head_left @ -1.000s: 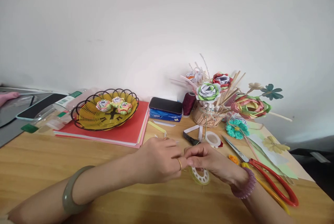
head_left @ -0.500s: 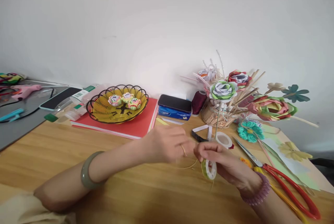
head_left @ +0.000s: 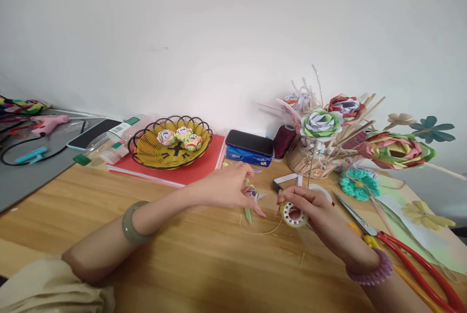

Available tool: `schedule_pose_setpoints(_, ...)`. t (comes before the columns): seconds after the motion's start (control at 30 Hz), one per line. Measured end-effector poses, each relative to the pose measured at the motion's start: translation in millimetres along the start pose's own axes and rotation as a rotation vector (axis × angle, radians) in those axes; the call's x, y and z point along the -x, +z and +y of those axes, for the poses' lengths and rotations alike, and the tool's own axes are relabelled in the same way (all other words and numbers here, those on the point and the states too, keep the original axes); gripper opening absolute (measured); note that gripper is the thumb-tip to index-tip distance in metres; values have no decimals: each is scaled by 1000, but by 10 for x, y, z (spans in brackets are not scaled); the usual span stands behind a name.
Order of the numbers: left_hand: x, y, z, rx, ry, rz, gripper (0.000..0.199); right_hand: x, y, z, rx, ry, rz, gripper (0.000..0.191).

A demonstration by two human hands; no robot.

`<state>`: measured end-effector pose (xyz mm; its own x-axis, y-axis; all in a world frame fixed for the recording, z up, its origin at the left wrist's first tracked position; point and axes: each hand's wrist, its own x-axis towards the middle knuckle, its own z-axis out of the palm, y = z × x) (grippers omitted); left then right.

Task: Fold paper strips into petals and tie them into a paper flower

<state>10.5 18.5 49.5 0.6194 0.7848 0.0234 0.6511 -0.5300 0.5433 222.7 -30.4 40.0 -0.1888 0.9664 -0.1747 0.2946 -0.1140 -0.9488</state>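
Note:
My left hand (head_left: 219,186) is open just above the table, thumb and fingers apart around a small paper flower or scrap (head_left: 251,192) with a green strip below it. Part of that piece is hidden by my fingers. My right hand (head_left: 310,206) is closed, fingertips pinched, with a small roll of tape (head_left: 293,214) on a white toothed core hanging at them. Right behind this hand rises the thin stem of a green and white paper rose (head_left: 321,124); whether my fingers touch the stem I cannot tell. A thin cord (head_left: 260,233) curls on the table between my hands.
A yellow basket (head_left: 156,157) with paper balls sits on red paper (head_left: 204,172). Behind my hands lie a phone (head_left: 250,143) on a blue pack and a pot (head_left: 310,161) of paper flowers. Red-handled scissors (head_left: 412,259) lie right; a glue gun (head_left: 47,123) lies far left.
My left hand has moved away from my right hand and opened, and the small paper piece now shows beside it. The tape roll has turned its face toward me. The view has shifted slightly.

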Motion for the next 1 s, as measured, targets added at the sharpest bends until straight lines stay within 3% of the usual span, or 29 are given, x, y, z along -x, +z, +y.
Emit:
schedule_pose_setpoints(0.13,3,210,2,-232,20,52,77,-17,15,9,45,7,-17,28)
schedule_pose_setpoints(0.33,-19,306,-49,-201,38,59,67,-16,30,-14,86,-1,-30,26)
schedule_pose_setpoints(0.47,-45,288,-63,-30,58,104,54,-13,35,-18,89,-11,-1,27)
schedule_pose_setpoints(0.63,-96,250,-38,370,58,181,42,29,10,-65,-8,-83,93,24)
schedule_pose_setpoints(0.8,-107,245,-60,701,34,116,41,97,-97,-109,-124,-189,213,19)
schedule_pose_setpoints(0.9,-100,254,-65,808,108,113,37,102,-118,-114,-200,-191,232,19)
schedule_pose_setpoints(1.0,-94,251,-52,800,280,205,30,92,-78,-131,-248,-129,208,20)
